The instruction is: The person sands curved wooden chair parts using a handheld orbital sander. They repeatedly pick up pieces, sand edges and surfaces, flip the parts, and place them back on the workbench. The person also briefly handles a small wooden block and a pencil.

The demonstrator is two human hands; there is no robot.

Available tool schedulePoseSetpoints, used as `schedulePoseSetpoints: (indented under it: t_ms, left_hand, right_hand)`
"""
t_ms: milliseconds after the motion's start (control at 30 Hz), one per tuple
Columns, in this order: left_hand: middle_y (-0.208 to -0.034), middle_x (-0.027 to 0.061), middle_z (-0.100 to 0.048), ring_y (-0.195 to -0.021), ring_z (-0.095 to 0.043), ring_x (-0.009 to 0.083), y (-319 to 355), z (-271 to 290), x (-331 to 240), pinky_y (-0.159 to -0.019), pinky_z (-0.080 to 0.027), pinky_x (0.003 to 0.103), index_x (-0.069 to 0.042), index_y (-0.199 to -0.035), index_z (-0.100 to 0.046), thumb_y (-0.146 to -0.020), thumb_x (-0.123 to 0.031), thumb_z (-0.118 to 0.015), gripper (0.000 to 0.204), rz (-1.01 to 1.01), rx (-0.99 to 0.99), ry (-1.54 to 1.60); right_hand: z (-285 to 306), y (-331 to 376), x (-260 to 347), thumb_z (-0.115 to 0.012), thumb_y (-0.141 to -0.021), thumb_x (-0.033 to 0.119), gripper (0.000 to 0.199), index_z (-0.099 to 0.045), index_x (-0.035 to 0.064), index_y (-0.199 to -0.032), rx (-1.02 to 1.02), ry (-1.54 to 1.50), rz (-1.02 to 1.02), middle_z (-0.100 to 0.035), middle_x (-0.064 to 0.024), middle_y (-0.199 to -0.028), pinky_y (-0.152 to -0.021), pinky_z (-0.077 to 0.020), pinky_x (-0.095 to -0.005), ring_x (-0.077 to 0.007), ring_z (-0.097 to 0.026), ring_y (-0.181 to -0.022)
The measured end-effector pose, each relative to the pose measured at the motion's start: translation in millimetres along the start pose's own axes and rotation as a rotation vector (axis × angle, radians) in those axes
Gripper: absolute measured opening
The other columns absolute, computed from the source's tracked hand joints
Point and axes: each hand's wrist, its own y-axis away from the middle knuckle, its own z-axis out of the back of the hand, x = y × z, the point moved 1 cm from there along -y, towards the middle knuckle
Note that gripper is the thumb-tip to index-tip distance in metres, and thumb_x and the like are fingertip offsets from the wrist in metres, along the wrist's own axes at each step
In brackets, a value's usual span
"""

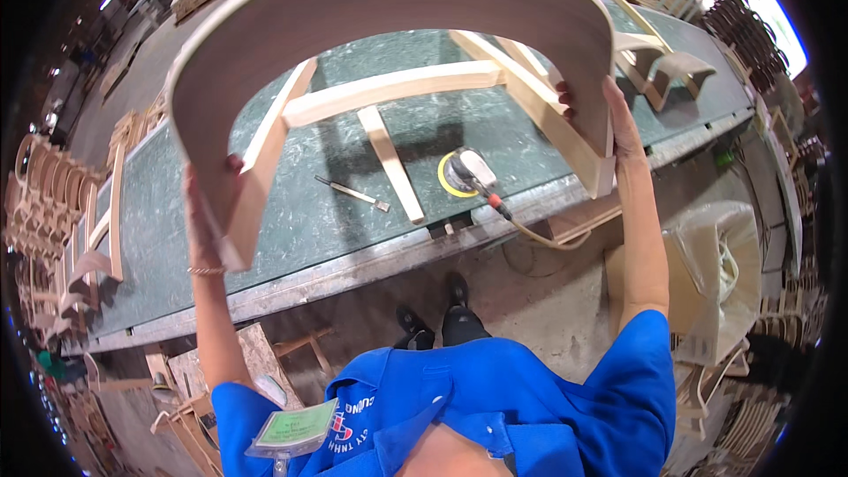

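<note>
A: Your blue shirt (503, 389) sits nearest the camera, on the near side of the green-topped workbench (300, 234). That bench is the largest thing about you, stretching right across your front.

B: Above the bench you hold up a curved wooden frame (397, 0). Its broad bent panel arches away from you, and pale straight bars run to its two ends, with a crossbar between.

A: How do your hands sit on it?

B: Your left hand (201, 221) grips the panel's left end and your right hand (623, 124) its right, each closed across the wood's thickness. How hard you squeeze, we cannot tell.

A: Off the bench's near side, to your right, stands a carton (693, 327) with clear plastic.

B: On the bench top lies a pale wooden strip (389, 159); near the bench's front edge rests your sander (473, 172), cable trailing over that edge.

A: Smallest, also on the bench: a slim tool (353, 193).
</note>
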Motion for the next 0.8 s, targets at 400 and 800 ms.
schedulePoseSetpoints:
  t_ms: [400, 800]
  left_hand:
    - [-0.144, 0.0165, -0.044, -0.129, -0.046, 0.0254, -122.9, -40.4, 152.1, -0.111, -0.030, 0.036, 0.000, -0.143, -0.039, -0.102, -0.027, -0.041, 0.049, 0.046, -0.125, -0.823]
    - [-0.145, 0.0317, -0.034, -0.132, -0.038, 0.0432, -54.5, -58.5, 344.8, -0.110, -0.032, 0.045, 0.005, -0.139, -0.041, -0.079, 0.000, -0.041, 0.060, 0.039, -0.255, -1.551]
  right_hand:
    - [60.2, -141.1, -80.3, -0.057, -0.081, 0.016, 0.025, -0.064, 0.0034, -0.102, -0.610, 1.239, 0.276, -0.064, -0.0201, -0.093, -0.082, -0.0479, -0.0457, -0.0374, -0.059, -0.093]
    - [-1.9, -34.9, -258.0, -0.072, -0.076, 0.032, 0.079, -0.032, 0.0292, -0.145, -0.019, 1.144, -0.133, -0.048, -0.0268, -0.127, -0.085, -0.0513, -0.0477, -0.0412, -0.054, -0.112]
